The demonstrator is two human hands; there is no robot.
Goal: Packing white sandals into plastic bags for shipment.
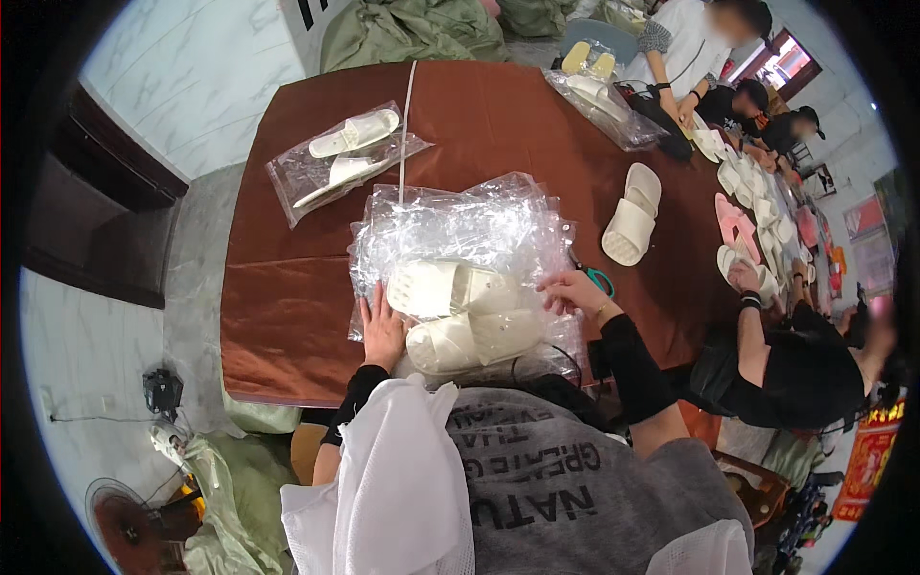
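A pair of cream slippers [436,347] lies side by side on a stack of clear plastic bags [460,222] in front of me. Their right-hand portions look covered by clear film, while the left ends look bare. Resting at the left end of the pair, my left hand [384,331] is open, its fingers stretched over the plastic. On the other side my right hand [572,291] has its fingers curled at the edge of the clear plastic bag around the slippers. Beside that hand, teal-handled scissors [601,280] lie partly hidden.
A bagged pair of white slippers [350,158] lies far left on the brown-covered table [287,297]. One loose cream pair [632,216] is to the right, with another bagged pair [604,105] behind. Co-workers sit along the right beside rows of slippers [752,192].
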